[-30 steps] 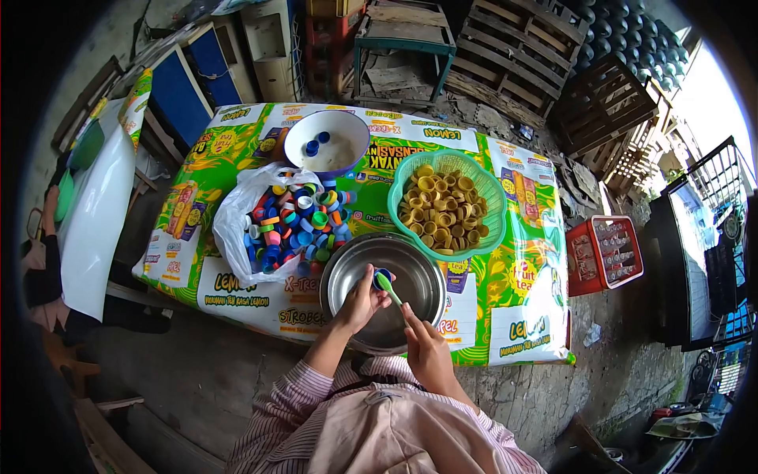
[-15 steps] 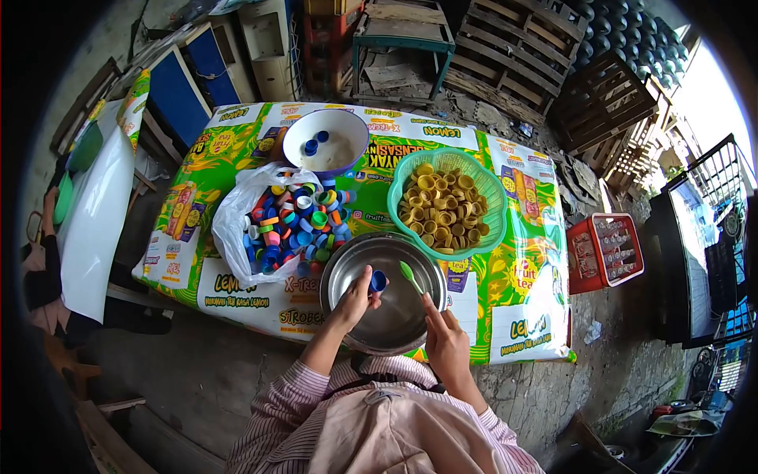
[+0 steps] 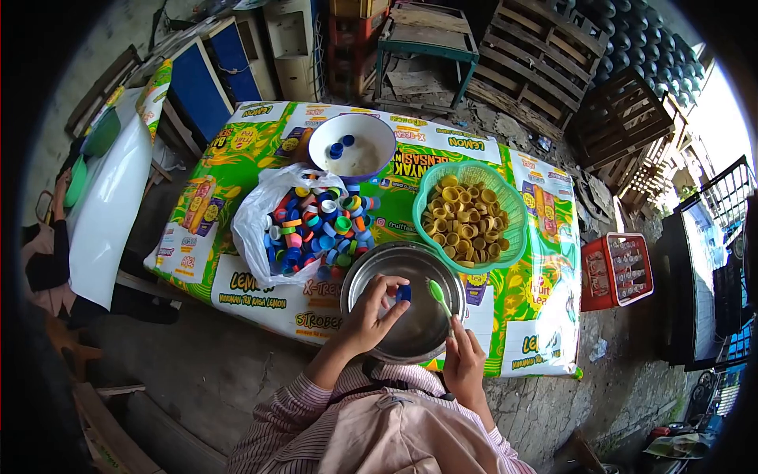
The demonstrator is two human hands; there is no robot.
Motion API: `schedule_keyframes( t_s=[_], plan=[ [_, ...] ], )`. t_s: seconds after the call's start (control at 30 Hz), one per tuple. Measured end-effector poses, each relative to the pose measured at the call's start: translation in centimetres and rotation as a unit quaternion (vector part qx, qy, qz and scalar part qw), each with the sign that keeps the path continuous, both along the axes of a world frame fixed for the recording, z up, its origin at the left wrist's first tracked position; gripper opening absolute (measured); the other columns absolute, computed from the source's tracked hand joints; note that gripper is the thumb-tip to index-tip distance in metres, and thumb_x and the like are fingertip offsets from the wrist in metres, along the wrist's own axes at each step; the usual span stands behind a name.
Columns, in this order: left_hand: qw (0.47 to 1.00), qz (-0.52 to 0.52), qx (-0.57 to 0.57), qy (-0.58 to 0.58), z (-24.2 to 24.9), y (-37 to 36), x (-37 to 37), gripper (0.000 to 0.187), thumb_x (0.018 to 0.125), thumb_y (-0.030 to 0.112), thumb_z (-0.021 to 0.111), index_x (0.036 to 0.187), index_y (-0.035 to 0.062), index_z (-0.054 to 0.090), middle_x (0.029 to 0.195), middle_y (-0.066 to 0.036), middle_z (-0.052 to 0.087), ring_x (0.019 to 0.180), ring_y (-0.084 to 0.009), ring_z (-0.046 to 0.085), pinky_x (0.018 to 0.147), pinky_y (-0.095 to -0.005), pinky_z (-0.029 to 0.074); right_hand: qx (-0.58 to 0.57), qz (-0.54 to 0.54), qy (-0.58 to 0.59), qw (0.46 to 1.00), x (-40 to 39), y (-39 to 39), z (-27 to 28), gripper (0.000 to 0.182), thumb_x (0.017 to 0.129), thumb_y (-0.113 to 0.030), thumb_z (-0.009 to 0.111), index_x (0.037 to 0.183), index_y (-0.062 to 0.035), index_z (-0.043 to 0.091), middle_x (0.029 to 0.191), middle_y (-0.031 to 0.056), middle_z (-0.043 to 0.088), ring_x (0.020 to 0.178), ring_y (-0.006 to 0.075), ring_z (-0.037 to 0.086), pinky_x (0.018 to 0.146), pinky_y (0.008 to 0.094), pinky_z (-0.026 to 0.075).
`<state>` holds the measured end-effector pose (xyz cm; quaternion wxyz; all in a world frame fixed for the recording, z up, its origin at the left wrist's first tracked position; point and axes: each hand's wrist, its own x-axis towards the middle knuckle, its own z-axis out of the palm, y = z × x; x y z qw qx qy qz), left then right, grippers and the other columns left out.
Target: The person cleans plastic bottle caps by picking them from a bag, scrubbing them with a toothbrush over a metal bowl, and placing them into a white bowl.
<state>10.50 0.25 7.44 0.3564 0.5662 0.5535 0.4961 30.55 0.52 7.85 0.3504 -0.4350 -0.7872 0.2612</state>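
Over a steel bowl point(image 3: 430, 347) at the table's near edge, my left hand point(image 3: 367, 320) pinches a dark blue bottle cap point(image 3: 403, 293) between thumb and fingers. My right hand point(image 3: 464, 355) grips the handle of a green toothbrush point(image 3: 437, 292), its bristle end pointing up over the bowl. Left of the bowl, a white plastic bag point(image 3: 257, 237) spills many coloured bottle caps point(image 3: 320, 225). Behind it stands a white enamel basin point(image 3: 371, 138) with a few blue caps point(image 3: 337, 150) inside. A mint-green basket point(image 3: 513, 205) to the right holds several yellow caps point(image 3: 466, 221).
A printed plastic sheet point(image 3: 197, 229) covers the table. On the floor to the right is a red crate point(image 3: 616, 272) of glass bottles. Wooden pallets point(image 3: 545, 55) and a green-framed stool point(image 3: 426, 43) stand beyond. At far left, another person's hand point(image 3: 61, 189) is beside a green container.
My left hand has turned the blue cap, whose opening faced up before and is now seen from its side. The toothbrush stays in my right hand. The whole view has shifted slightly.
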Motion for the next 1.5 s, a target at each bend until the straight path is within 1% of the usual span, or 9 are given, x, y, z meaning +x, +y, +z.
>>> schedule_keyframes(
  t_s=[0.1, 0.33, 0.53, 0.77, 0.93, 1.0, 1.1, 1.2, 1.5],
  plan=[
    [0.966, 0.004, -0.033, 0.256, -1.5, 0.2, -0.6, 0.029, 0.083, 0.020, 0.058, 0.108, 0.0077, 0.051, 0.095, -0.011, 0.051, 0.086, -0.0251, 0.055, 0.070, -0.0338, 0.046, -0.033, -0.036, -0.088, 0.995, -0.1, 0.4, -1.1, 0.043, 0.085, -0.005, 0.050, 0.127, -0.0135, 0.046, 0.072, 0.0139, 0.054, 0.056, 0.0283, 0.054, 0.051, 0.0377, 0.043],
    [0.976, -0.026, 0.028, 0.212, -2.5, 0.2, -1.2, 0.031, 0.082, 0.018, 0.060, 0.109, 0.0071, 0.050, 0.097, -0.011, 0.052, 0.086, -0.0280, 0.056, 0.070, -0.0354, 0.047, -0.075, -0.027, -0.124, 0.989, 0.0, 0.3, -1.0, 0.045, 0.083, -0.002, 0.050, 0.127, -0.0091, 0.044, 0.083, 0.0214, 0.058, 0.062, 0.0378, 0.055, 0.055, 0.0423, 0.043],
    [0.972, -0.026, -0.074, -0.221, -4.3, 4.4, -4.1, 0.028, 0.090, 0.010, 0.049, 0.117, 0.0041, 0.041, 0.101, -0.006, 0.052, 0.083, -0.0112, 0.059, 0.063, -0.0213, 0.049, -0.046, -0.033, -0.120, 0.991, -0.6, -0.1, -2.0, 0.046, 0.085, -0.009, 0.051, 0.130, -0.0140, 0.041, 0.084, 0.0156, 0.059, 0.061, 0.0311, 0.059, 0.051, 0.0393, 0.045],
    [0.926, 0.085, -0.125, -0.347, -2.1, 19.0, -15.0, 0.040, 0.093, 0.021, 0.042, 0.127, 0.0048, 0.030, 0.112, -0.012, 0.051, 0.097, -0.0224, 0.057, 0.076, -0.0351, 0.048, -0.029, -0.065, -0.121, 0.990, -0.8, -1.0, -2.1, 0.047, 0.084, -0.008, 0.052, 0.129, -0.0131, 0.042, 0.085, 0.0149, 0.059, 0.061, 0.0310, 0.058, 0.052, 0.0388, 0.045],
    [0.979, 0.185, -0.081, -0.021, -4.3, 17.1, -16.0, 0.052, 0.088, 0.021, 0.053, 0.130, 0.0022, 0.028, 0.118, -0.016, 0.047, 0.090, -0.0203, 0.058, 0.065, -0.0296, 0.050, -0.044, -0.084, -0.113, 0.989, -0.6, -1.3, -2.5, 0.043, 0.085, -0.010, 0.051, 0.128, -0.0124, 0.044, 0.085, 0.0145, 0.059, 0.061, 0.0312, 0.058, 0.052, 0.0390, 0.045],
    [0.976, 0.182, 0.020, 0.122, -5.7, 13.8, -15.7, 0.020, 0.082, 0.011, 0.058, 0.099, 0.0023, 0.051, 0.093, -0.008, 0.059, 0.080, -0.0174, 0.059, 0.063, -0.0297, 0.047, -0.063, -0.090, -0.113, 0.987, -0.5, -1.7, -2.6, 0.042, 0.085, -0.011, 0.051, 0.127, -0.0125, 0.045, 0.085, 0.0143, 0.059, 0.061, 0.0313, 0.058, 0.051, 0.0390, 0.045],
    [0.870, 0.244, 0.139, 0.404, -5.3, 8.6, -13.9, 0.010, 0.068, 0.008, 0.059, 0.076, 0.0095, 0.053, 0.080, -0.008, 0.049, 0.088, -0.0280, 0.048, 0.074, -0.0404, 0.039, -0.052, -0.090, -0.119, 0.987, -0.6, -1.6, -2.6, 0.040, 0.086, -0.011, 0.051, 0.126, -0.0132, 0.046, 0.085, 0.0139, 0.060, 0.060, 0.0311, 0.058, 0.051, 0.0385, 0.045],
    [0.872, 0.169, 0.008, 0.459, -4.9, 5.2, -11.8, 0.011, 0.065, 0.012, 0.063, 0.073, 0.0107, 0.056, 0.085, -0.006, 0.047, 0.089, -0.0246, 0.044, 0.075, -0.0377, 0.036, -0.067, -0.084, -0.119, 0.987, -0.7, -1.6, -2.5, 0.041, 0.086, -0.011, 0.050, 0.126, -0.0139, 0.046, 0.085, 0.0134, 0.060, 0.061, 0.0309, 0.058, 0.051, 0.0384, 0.045],
    [0.838, 0.232, 0.000, 0.494, -6.5, 6.7, -11.8, 0.030, 0.065, 0.019, 0.068, 0.093, 0.0105, 0.060, 0.092, -0.007, 0.045, 0.095, -0.0245, 0.042, 0.081, -0.0387, 0.034, -0.058, -0.063, -0.132, 0.988, -0.7, -1.5, -2.5, 0.043, 0.084, -0.009, 0.052, 0.127, -0.0155, 0.046, 0.083, 0.0139, 0.060, 0.059, 0.0307, 0.058, 0.050, 0.0386, 0.045]
  ],
)
